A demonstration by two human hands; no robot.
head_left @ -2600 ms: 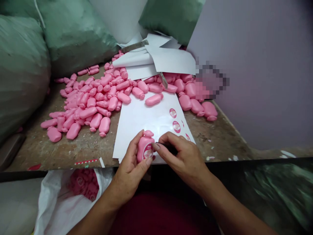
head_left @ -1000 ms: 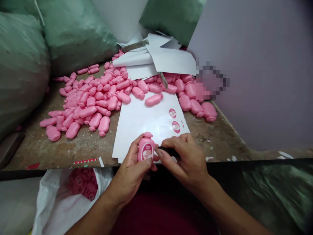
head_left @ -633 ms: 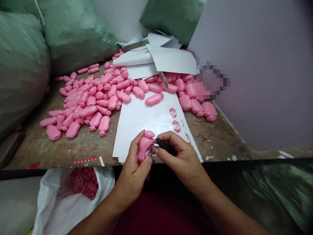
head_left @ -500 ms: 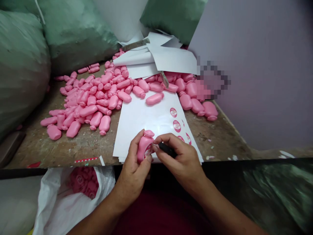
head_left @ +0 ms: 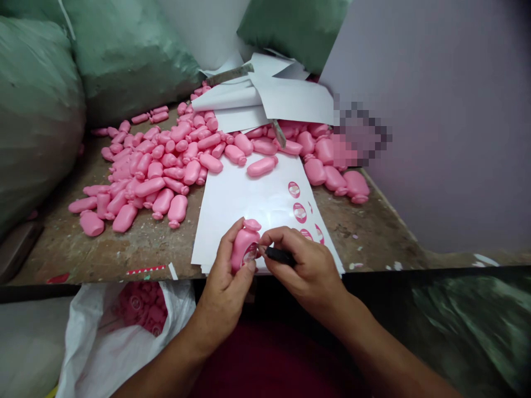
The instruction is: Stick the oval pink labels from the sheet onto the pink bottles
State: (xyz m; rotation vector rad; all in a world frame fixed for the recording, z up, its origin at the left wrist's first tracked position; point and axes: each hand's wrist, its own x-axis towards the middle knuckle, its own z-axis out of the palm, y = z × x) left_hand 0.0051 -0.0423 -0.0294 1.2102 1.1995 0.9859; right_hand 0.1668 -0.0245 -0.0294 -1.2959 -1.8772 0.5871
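Observation:
My left hand (head_left: pixel 226 284) is wrapped round a small pink plastic bottle (head_left: pixel 241 246), tilted with its cap end up. A round sticker (head_left: pixel 250 253) sits on the bottle's side, and my left thumb presses at its lower edge. My right hand (head_left: pixel 305 268) is closed on a slim black-handled tool (head_left: pixel 280 255); its thin tip is close to the sticker, too small to make out. Beneath both hands lies a stack of white sticker sheets (head_left: pixel 232 204), with several round pink stickers (head_left: pixel 299 213) left along its right side.
Many pink bottles (head_left: pixel 151 188) are heaped on the worn table (head_left: pixel 373 237). White paper sheets (head_left: pixel 294 99) lie behind. Large green sacks (head_left: pixel 124 61) stand at the back left. A white sack (head_left: pixel 99 337) holding labelled pink bottles hangs below the table edge. A pale panel (head_left: pixel 435 138) rises at right.
Both hands stay over the sheets, nearly still. My right hand has turned slightly, and the black-handled tool now lies more level against the bottle's sticker side.

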